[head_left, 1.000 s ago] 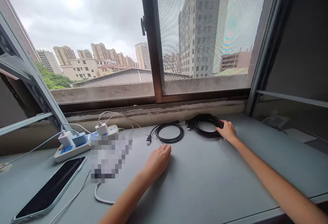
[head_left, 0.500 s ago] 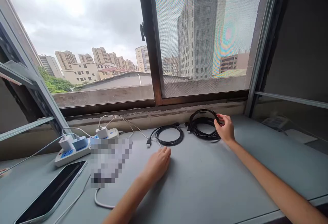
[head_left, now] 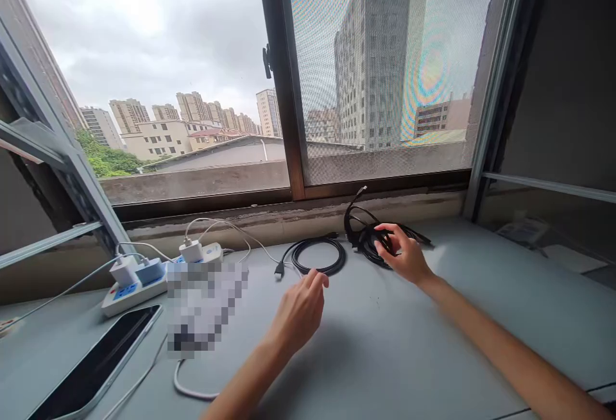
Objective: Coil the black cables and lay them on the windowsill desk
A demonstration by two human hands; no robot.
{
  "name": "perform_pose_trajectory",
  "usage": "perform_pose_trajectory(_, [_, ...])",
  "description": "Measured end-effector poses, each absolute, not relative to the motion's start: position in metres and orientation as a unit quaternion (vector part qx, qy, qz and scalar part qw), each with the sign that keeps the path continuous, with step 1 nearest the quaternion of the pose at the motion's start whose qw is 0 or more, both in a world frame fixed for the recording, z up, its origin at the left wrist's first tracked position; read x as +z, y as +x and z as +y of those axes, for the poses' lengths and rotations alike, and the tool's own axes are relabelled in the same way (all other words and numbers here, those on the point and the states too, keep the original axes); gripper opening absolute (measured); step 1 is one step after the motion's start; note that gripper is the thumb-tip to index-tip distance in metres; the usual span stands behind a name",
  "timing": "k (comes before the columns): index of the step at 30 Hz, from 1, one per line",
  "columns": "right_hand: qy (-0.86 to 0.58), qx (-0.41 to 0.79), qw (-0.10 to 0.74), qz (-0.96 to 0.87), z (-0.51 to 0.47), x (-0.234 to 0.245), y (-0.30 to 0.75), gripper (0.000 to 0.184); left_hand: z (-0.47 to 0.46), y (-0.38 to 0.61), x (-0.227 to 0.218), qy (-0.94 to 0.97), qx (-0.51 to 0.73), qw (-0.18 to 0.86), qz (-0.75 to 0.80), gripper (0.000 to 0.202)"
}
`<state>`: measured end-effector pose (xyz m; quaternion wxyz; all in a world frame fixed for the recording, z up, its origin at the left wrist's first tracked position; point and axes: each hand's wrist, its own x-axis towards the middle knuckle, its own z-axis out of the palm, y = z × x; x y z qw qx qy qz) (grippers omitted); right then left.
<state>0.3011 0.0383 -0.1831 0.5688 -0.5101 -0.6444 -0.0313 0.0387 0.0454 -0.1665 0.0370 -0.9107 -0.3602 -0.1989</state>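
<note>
My right hand [head_left: 407,261] grasps the black cable [head_left: 368,247] right of the thin coil [head_left: 343,258]; whether my left hand [head_left: 300,308] grips, I cannot tell.

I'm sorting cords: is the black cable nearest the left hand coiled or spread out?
Coiled: the black cable lies in round loops, one plug outside them.

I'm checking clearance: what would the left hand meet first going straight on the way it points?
Probably the nearer black cable coil, just ahead of the left hand, though depth is unclear.
</note>
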Motion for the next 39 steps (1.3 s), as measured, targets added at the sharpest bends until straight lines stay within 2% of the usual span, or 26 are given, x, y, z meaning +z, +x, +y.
perform_pose_trajectory(3, [-0.504,-0.056,0.519,-0.688,0.031,-0.182,0.288,0.024,0.041,0.041,-0.168,-0.913,-0.234,0.022,-0.334,0.020])
perform_pose_trajectory(9, [-0.465,0.034,0.459,-0.756,0.027,-0.186,0.276,0.027,0.036,0.043,-0.170,-0.908,-0.271,-0.020,-0.318,0.030])
perform_pose_trajectory(12, [-0.486,0.038,0.389,-0.782,0.030,-0.190,0.277,0.032,0.036,0.043,-0.172,-0.911,-0.264,-0.023,-0.316,0.035])
perform_pose_trajectory(16, [-0.498,0.029,0.311,-0.809,0.031,-0.198,0.271,0.004,0.036,0.043,-0.175,-0.914,-0.247,-0.020,-0.321,0.037])
perform_pose_trajectory(19, [-0.485,0.025,0.292,-0.824,0.029,-0.203,0.261,0.029,0.036,0.043,-0.175,-0.917,-0.239,-0.019,-0.318,0.035])
perform_pose_trajectory(22, [-0.470,0.008,0.276,-0.838,0.027,-0.207,0.254,0.036,0.036,0.043,-0.174,-0.919,-0.232,-0.013,-0.319,0.033])
perform_pose_trajectory(24, [-0.465,0.001,0.292,-0.836,0.027,-0.207,0.252,0.040,0.035,0.044,-0.173,-0.918,-0.234,-0.010,-0.320,0.032])
perform_pose_trajectory(27, [-0.457,0.020,0.367,-0.810,0.029,-0.205,0.252,0.046,0.035,0.043,-0.172,-0.915,-0.244,-0.003,-0.321,0.031])
perform_pose_trajectory(34, [-0.457,0.069,0.661,-0.591,0.026,-0.188,0.256,0.051,0.034,0.042,-0.172,-0.915,-0.231,0.012,-0.331,0.027])
perform_pose_trajectory(37, [-0.444,0.099,0.721,-0.523,0.023,-0.183,0.258,0.050,0.035,0.042,-0.173,-0.916,-0.218,0.018,-0.335,0.026])
perform_pose_trajectory(39, [-0.435,0.114,0.730,-0.515,0.022,-0.182,0.258,0.049,0.034,0.042,-0.174,-0.917,-0.216,0.019,-0.336,0.025])
